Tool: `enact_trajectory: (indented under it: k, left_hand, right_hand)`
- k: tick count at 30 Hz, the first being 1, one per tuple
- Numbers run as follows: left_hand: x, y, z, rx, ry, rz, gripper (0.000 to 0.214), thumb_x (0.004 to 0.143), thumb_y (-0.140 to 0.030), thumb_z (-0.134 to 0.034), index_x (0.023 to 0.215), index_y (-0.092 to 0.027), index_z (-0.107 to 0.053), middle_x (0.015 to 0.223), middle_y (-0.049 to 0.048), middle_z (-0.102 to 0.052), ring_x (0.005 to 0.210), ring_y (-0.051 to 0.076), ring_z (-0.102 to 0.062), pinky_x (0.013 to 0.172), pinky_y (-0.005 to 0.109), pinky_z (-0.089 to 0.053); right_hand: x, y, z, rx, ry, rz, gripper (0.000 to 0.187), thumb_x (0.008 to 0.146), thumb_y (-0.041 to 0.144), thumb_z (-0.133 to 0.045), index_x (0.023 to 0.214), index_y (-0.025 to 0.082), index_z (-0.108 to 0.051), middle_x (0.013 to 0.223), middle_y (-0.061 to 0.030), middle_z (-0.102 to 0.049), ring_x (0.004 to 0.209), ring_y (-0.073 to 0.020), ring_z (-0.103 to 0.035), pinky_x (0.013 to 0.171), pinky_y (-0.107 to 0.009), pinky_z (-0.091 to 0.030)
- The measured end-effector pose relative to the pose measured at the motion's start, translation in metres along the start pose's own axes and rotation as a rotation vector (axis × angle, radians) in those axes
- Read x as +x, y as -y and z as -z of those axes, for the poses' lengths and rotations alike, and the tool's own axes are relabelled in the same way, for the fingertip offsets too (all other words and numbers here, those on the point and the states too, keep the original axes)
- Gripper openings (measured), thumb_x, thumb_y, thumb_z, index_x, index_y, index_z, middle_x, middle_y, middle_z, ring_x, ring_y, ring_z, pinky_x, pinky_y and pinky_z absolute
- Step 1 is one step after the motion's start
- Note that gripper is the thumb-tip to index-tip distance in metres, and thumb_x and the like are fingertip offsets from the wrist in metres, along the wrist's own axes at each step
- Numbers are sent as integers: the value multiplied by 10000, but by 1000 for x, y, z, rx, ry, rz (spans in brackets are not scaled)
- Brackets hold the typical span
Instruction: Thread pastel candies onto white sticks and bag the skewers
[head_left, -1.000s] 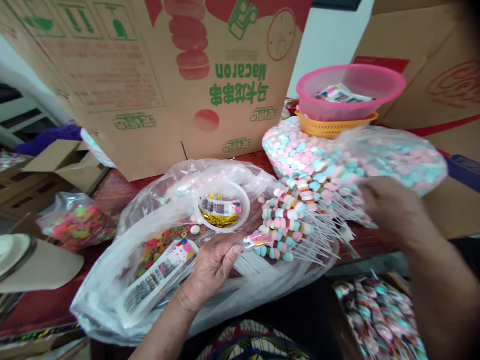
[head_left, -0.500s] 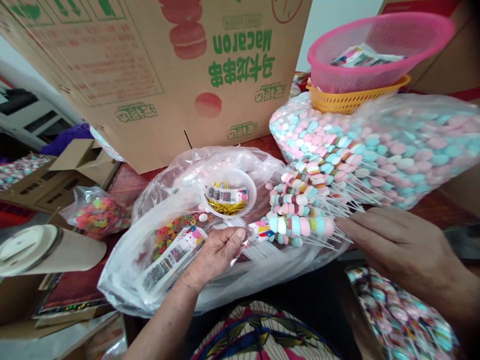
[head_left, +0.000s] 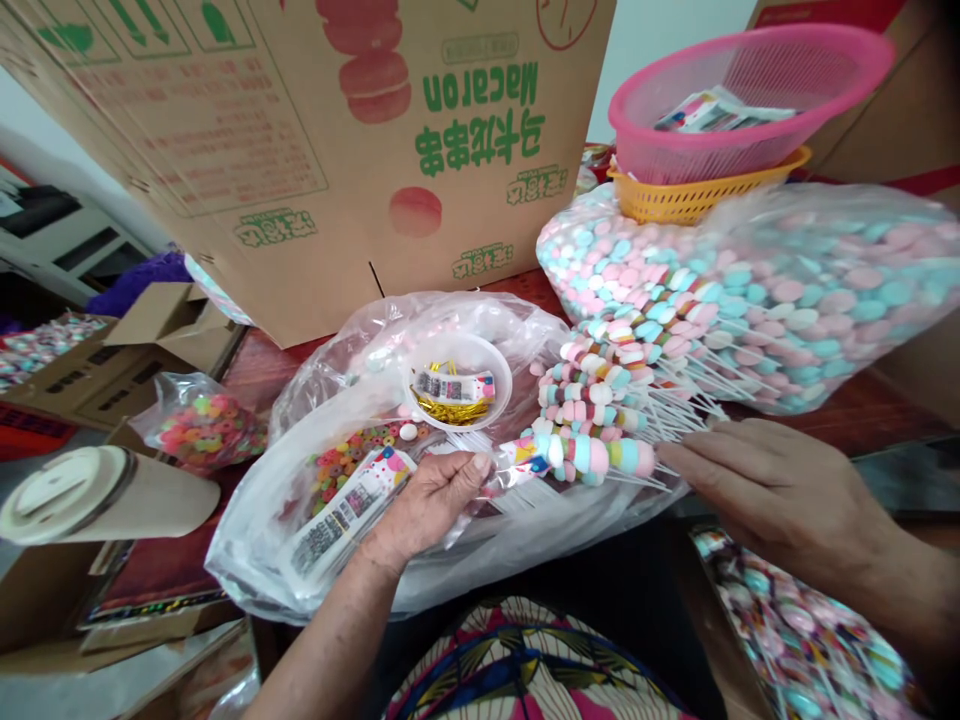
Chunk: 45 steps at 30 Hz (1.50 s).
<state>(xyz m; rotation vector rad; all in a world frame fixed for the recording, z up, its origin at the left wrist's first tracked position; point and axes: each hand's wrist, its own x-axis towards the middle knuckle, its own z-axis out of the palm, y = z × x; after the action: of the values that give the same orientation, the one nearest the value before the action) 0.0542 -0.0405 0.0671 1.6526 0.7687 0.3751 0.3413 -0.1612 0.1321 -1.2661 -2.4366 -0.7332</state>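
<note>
My left hand (head_left: 439,495) pinches the end of a small clear plastic wrapper (head_left: 517,465) with a colourful printed patch, thumb on top. A marshmallow skewer (head_left: 596,456) in pink, blue, white and yellow lies level, its left end at the wrapper. How far it sits inside the clear film is hard to see. My right hand (head_left: 772,485) has its fingers together at the skewer's right end, closed around its stick, which they mostly hide. Just behind lies a pile of finished marshmallow skewers (head_left: 592,385), white sticks pointing right. A stack of printed wrappers (head_left: 349,515) rests beside my left wrist.
A white bowl (head_left: 504,400) holds gold ties and a label. Ring candies (head_left: 337,465) lie in the open plastic bag (head_left: 247,560). Right stands a big marshmallow bag (head_left: 840,310) beneath pink (head_left: 750,90) and yellow baskets (head_left: 675,200). A carton (head_left: 360,150) rises behind; a lidded cup (head_left: 161,495) is left.
My right hand has moved slightly left with the skewer's end, closer to my left hand. My left hand keeps its pinch on the wrapper. The view has shifted a little.
</note>
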Motion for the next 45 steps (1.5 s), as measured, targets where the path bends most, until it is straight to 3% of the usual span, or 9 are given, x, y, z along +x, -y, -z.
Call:
enact_trajectory:
  k: [8,13,16,20,26,31,36,42,45]
  left_hand:
    - [-3,-13,-5,310,94,-73,478,938,-474,-333,596,-161,-451,556,-44,-345,536,86,-328,524,221,-276]
    - [-1,-22,-1,461,108,-166,448,866,-532,-480,1132,-192,-597,927,31,-642,818,166,-573,730,253,-409]
    - [5,-24,-4,526,133,-143,537,736,-543,-653,1144,-199,-599,961,43,-657,880,205,-587,772,282,-422]
    - [15,-20,-16,207,315,78,291,759,-445,-646,818,-169,-573,642,-39,-539,603,116,-530,585,229,-416]
    - [22,-17,-26,-181,517,368,395,585,-406,-790,727,-171,-505,539,-71,-514,439,69,-471,437,193,-360]
    - [21,-20,-30,-411,620,471,477,489,-443,-825,694,-168,-494,542,-23,-588,464,121,-563,444,223,-418]
    - [31,-25,-39,-109,607,450,405,548,-357,-795,770,-187,-503,563,-64,-525,465,113,-521,460,239,-431]
    - [31,-23,-30,590,258,140,761,598,-435,-770,1253,-211,-454,1093,86,-641,996,294,-602,814,367,-466]
    - [22,-19,-17,761,254,166,540,721,-390,-673,1200,-214,-495,1126,98,-639,1012,289,-589,835,371,-447]
  right_hand:
    - [-9,4,-10,115,40,-31,247,856,46,-426,1030,154,-564,824,-79,-681,726,-182,-623,633,-310,-489]
    - [-4,1,-21,336,116,-108,247,867,66,-430,1016,174,-595,871,-64,-668,786,-146,-626,632,-242,-460]
    - [8,0,-23,363,128,-80,223,872,91,-433,948,184,-621,813,-51,-663,715,-138,-606,607,-236,-427]
    - [26,0,-26,338,159,17,229,830,69,-434,870,175,-632,741,-38,-640,642,-142,-553,593,-257,-377]
    - [40,-8,-28,295,249,142,237,831,78,-459,908,202,-646,784,-28,-654,729,-161,-541,652,-289,-343]
    - [39,-9,-26,259,153,215,210,901,137,-440,913,192,-642,802,-36,-650,831,-183,-527,731,-322,-340]
    - [40,7,-39,352,220,240,197,869,128,-462,844,205,-642,763,-23,-633,761,-173,-509,713,-323,-338]
    - [29,15,-69,417,339,67,245,796,37,-463,866,178,-651,746,-29,-641,676,-139,-536,589,-263,-335]
    - [25,11,-68,413,330,-20,244,857,82,-427,873,177,-651,758,-25,-647,657,-120,-556,557,-237,-347]
